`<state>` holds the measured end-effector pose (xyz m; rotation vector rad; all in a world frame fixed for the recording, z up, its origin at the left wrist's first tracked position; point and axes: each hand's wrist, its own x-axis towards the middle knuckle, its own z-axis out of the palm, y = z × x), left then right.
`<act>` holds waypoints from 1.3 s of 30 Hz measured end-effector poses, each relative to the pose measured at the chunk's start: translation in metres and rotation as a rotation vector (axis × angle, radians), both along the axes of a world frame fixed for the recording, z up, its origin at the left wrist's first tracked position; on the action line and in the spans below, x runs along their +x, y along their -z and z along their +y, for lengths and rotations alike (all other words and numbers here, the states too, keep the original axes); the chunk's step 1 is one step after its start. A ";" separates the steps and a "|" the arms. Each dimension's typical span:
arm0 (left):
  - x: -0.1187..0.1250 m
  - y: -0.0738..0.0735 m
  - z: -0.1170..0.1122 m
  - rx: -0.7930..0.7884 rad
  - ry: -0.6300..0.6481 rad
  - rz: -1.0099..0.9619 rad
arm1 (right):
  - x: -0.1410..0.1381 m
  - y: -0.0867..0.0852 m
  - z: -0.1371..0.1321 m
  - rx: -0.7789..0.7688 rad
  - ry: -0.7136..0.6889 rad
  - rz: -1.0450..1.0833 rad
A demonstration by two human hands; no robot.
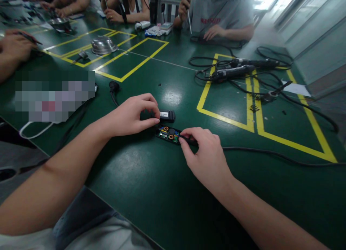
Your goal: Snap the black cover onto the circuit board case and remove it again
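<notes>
An open black adapter housing lies on the green table, its circuit board with copper coils and coloured wires facing up. At its right end, my right hand pinches the black cable between thumb and fingers. My left hand is closed in a pinch just above the housing's left end; whatever is between those fingertips is hidden. Right behind the housing sits a black cover with a white label, close to my left fingertips and partly behind them.
Two black electric screwdrivers with looped cords lie right of centre, near yellow tape. A plug rests beyond my left forearm, a metal bowl farther back. Co-workers sit opposite; another person's hand is at left.
</notes>
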<state>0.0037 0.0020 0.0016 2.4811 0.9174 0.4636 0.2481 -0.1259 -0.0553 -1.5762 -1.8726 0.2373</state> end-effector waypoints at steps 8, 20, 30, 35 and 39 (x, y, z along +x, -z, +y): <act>0.001 -0.008 -0.005 -0.225 0.085 0.164 | 0.002 -0.001 -0.003 0.006 -0.045 0.020; -0.003 -0.012 -0.004 -0.192 0.082 0.092 | 0.000 -0.006 -0.002 0.055 0.000 0.155; -0.005 -0.002 0.001 -0.254 0.093 0.078 | 0.004 -0.003 -0.002 0.040 -0.023 0.119; -0.006 0.003 0.001 -0.208 0.140 0.037 | 0.003 -0.003 -0.004 -0.008 0.038 0.043; -0.001 0.003 -0.005 -0.055 0.121 0.057 | -0.001 -0.005 -0.004 -0.028 0.053 0.066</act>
